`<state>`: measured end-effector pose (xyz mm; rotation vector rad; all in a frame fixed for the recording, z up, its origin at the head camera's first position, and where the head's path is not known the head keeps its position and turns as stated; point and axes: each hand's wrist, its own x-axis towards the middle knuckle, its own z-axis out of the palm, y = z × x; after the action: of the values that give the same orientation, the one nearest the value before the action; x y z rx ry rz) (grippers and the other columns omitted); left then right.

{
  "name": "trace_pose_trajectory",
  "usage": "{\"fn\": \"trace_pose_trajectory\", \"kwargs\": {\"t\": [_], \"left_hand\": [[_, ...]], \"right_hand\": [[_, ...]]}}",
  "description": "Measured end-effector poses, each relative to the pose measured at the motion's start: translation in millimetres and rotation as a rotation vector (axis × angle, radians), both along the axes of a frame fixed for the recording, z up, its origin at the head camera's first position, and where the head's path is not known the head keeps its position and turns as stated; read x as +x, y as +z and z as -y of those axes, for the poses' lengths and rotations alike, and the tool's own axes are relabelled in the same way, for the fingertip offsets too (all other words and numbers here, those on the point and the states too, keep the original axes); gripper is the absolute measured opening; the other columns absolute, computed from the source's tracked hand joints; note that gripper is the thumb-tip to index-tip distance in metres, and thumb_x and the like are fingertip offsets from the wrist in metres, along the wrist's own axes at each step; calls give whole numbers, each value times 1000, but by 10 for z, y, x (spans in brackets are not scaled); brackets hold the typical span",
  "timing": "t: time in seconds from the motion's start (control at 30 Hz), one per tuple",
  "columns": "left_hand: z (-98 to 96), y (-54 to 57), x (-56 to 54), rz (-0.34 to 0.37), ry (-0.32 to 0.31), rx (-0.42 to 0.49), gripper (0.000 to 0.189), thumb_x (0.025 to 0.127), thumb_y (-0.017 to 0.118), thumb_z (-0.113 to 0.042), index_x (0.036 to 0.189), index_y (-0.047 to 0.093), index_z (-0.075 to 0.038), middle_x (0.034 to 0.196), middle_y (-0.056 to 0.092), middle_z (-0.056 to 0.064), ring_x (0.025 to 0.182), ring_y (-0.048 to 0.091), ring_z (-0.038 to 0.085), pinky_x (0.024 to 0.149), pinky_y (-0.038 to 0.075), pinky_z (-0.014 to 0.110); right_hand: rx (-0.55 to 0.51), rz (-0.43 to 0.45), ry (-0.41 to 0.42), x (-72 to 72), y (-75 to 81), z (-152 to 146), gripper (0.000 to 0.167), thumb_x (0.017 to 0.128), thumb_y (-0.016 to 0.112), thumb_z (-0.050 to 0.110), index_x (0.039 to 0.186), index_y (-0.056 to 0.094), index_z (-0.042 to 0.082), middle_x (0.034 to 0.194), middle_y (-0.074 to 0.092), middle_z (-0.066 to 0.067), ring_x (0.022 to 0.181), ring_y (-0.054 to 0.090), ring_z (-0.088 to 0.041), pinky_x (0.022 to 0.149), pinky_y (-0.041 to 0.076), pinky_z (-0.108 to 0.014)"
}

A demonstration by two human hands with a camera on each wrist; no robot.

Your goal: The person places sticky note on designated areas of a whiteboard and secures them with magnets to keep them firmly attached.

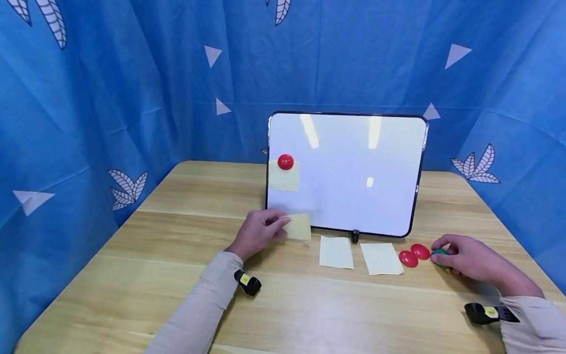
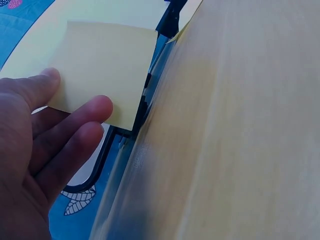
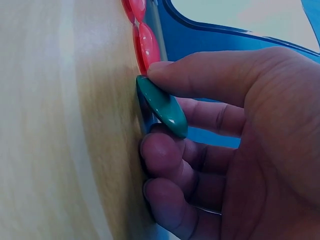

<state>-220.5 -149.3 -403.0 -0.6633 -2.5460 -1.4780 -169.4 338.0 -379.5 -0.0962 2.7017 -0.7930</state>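
My left hand [image 1: 264,228] pinches a pale yellow sticky note [image 1: 298,227] by its left edge, in front of the whiteboard's lower left corner. Thumb and fingers sit on either side of the note [image 2: 107,70] in the left wrist view. Over at the right, my right hand [image 1: 470,258] grips a round green magnet [image 1: 439,257] between thumb and fingers; in the right wrist view the magnet [image 3: 162,107] is tilted, low by the tabletop. Two red magnets [image 1: 409,259] lie just left of it. On the whiteboard [image 1: 345,172], another red magnet [image 1: 285,162] sits over a sticky note [image 1: 284,182].
Two more pale notes [image 1: 336,252] lie on the wooden table [image 1: 345,314] before the board. A small black clip foot [image 1: 355,236] shows at the board's lower edge. Blue patterned cloth [image 1: 353,59] hangs behind and along both sides.
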Motion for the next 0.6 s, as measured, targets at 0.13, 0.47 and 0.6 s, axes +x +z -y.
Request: {"fn": "trace_pose_trajectory", "kwargs": {"t": [0.13,0.47,0.6], "left_hand": [[-1,4,-4,-25,5,-33,12,96,69,-25,99,76,-15,79,70,-6,73,69,14,71,57,29],[9,-13,-17,-10,-8,-91,12,93,73,-14,104,76,-14,83,70,-9,77,65,10,77,55,28],[14,-15,-21,20,-21,-99,13,93,73,-11,105,76,-14,88,70,-9,81,65,10,79,55,28]], "right_hand": [[8,-3,-2,-5,-5,2,47,95,69,32,125,58,-3,74,54,-6,63,53,-23,55,42,-32],[13,3,-11,-15,-25,1,46,95,69,32,125,59,-2,75,54,-6,63,53,-23,55,42,-32],[9,-2,-8,-16,-18,3,45,95,69,31,124,59,-2,75,53,-6,63,53,-23,55,42,-32]]}}
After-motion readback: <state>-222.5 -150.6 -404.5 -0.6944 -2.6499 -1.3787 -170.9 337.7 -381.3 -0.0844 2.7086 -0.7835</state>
